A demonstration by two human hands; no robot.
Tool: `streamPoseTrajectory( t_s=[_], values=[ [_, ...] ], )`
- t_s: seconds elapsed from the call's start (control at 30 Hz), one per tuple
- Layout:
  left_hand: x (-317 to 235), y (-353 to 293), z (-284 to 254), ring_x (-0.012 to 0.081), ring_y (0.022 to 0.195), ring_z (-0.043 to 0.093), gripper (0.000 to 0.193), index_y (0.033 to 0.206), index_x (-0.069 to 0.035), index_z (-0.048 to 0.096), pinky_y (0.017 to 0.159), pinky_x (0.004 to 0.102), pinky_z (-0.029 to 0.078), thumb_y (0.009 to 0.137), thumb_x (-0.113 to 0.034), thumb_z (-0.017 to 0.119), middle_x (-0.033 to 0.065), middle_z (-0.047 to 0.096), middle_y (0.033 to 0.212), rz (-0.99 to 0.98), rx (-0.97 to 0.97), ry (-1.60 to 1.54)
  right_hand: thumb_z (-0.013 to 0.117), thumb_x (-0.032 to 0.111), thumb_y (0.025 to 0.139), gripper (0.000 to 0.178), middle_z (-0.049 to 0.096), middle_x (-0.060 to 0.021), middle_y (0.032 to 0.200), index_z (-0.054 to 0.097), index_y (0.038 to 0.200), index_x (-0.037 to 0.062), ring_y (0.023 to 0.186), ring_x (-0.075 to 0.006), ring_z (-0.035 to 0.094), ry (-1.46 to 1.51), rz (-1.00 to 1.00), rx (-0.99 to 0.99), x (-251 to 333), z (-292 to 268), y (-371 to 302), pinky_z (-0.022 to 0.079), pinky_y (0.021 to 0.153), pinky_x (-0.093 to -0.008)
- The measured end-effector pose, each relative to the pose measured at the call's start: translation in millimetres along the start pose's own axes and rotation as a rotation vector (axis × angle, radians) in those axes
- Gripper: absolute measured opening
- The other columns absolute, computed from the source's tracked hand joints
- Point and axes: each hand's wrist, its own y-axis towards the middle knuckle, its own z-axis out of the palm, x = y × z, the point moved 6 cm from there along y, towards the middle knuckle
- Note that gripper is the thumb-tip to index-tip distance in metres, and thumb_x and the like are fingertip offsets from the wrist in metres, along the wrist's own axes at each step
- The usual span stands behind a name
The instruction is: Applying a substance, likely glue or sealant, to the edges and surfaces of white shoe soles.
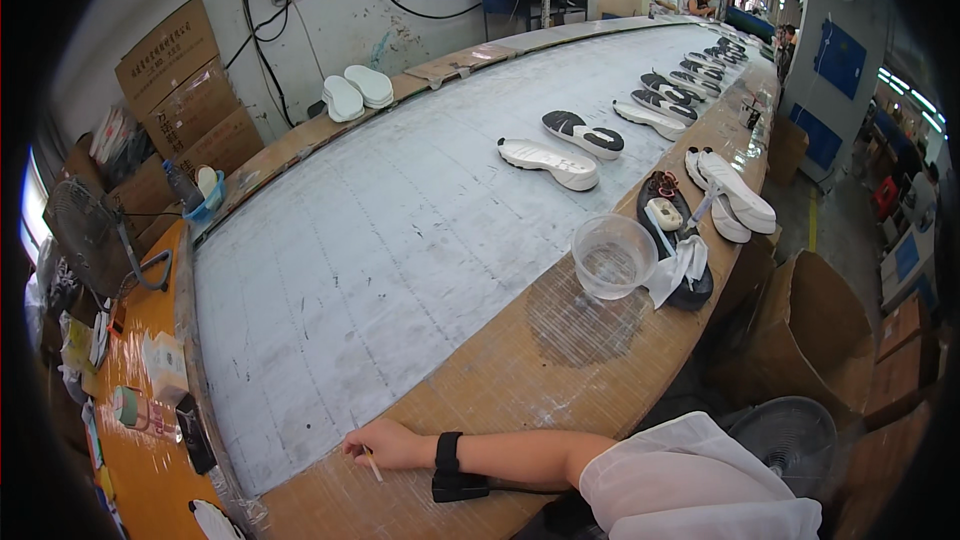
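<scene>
My right hand (pixel 388 444) rests near the belt's close edge, fingers closed around a thin pale stick (pixel 373 465) whose exact kind I cannot make out. A black strap with a small black box circles that wrist. My left hand is out of view. Farther along, on the grey-white conveyor belt (pixel 350 250), lie a white midsole (pixel 548 164) and a black-and-white outsole (pixel 583 136). Several more soles (pixel 668 98) trail off in a row behind them. A clear plastic tub (pixel 614 258) stands on the tape-covered side ledge.
By the tub, a black sole (pixel 690 285) carries scissors (pixel 663 183) and a white cloth (pixel 680 268); white soles (pixel 735 190) lie beyond. Pale soles (pixel 358 90) sit on the far ledge. An orange table (pixel 150 480) and fan (pixel 85 235) stand left; a cardboard drum (pixel 815 330) stands right.
</scene>
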Motion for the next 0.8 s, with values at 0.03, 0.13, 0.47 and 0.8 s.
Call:
streamPoseTrajectory(
  t_s=[0.03, 0.13, 0.47, 0.8],
  values=[
    [1, 0, 0, 0.0248, 0.080, 0.055, 0.027, 0.096, 0.005, 0.059, 0.074, 0.0321, 0.044, 0.081, -0.018, 0.061, 0.0159, 0.061, 0.090, 0.000, 0.000, 0.001, 0.062, 0.014, 0.070, 0.021, 0.062, -0.0100, 0.074, 0.058, 0.088, 0.0032, 0.069, -0.0245, 0.060, -0.004, -0.004, -0.001, -1, 0, 0, 0.045, 0.062, -0.0331],
    [3, 0, 0, 0.0262, 0.081, 0.055, 0.026, 0.095, 0.005, 0.059, 0.075, 0.0330, 0.044, 0.082, -0.017, 0.059, 0.0168, 0.061, 0.090, 0.008, -0.008, -0.065, 0.060, 0.015, 0.073, 0.021, 0.062, -0.0096, 0.077, 0.057, 0.090, 0.0032, 0.072, -0.0237, 0.060, -0.014, 0.013, 0.030, 1, 0, -1, 0.046, 0.064, -0.0323],
    [-8, 0, 1, 0.0260, 0.081, 0.056, 0.010, 0.082, 0.004, 0.059, 0.076, 0.0337, 0.045, 0.079, 0.000, 0.050, 0.0148, 0.061, 0.086, 0.285, 0.070, 0.012, 0.063, 0.016, 0.072, 0.021, 0.062, -0.0111, 0.075, 0.058, 0.088, 0.0031, 0.071, -0.0260, 0.060, -0.005, -0.002, -0.010, 3, -3, -1, 0.046, 0.063, -0.0339],
    [2, -2, 0, 0.0238, 0.080, 0.056, 0.016, 0.087, 0.005, 0.060, 0.076, 0.0316, 0.045, 0.082, -0.002, 0.046, 0.0131, 0.061, 0.085, 0.051, -0.002, -0.134, 0.058, 0.015, 0.077, 0.020, 0.063, -0.0103, 0.080, 0.057, 0.093, 0.0029, 0.075, -0.0237, 0.060, -0.049, 0.010, 0.040, 4, -4, -3, 0.046, 0.066, -0.0317]
  ],
)
